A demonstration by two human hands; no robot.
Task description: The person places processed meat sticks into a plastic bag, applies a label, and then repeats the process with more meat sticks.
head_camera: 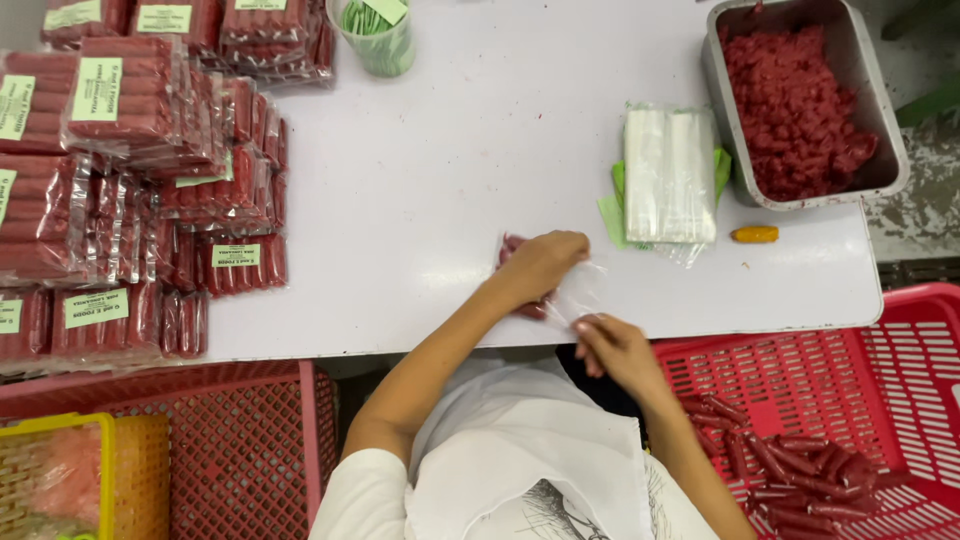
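My left hand [540,265] rests on a clear plastic bag [570,295] of red sausages at the front of the white table [450,180], pressing it down. My right hand [610,345] pinches the open end of the same bag at the table's near edge. A few red sausages [510,250] show past my left fingers; the rest of the bag's contents are hidden under the hand.
Stacked labelled sausage packs [130,180] fill the table's left side. A stack of clear empty bags [668,175], a small orange object [755,234] and a metal tub of red meat [800,100] lie right. A red crate [880,350] holds loose sausages [790,465]. A green-filled cup [378,35] stands behind.
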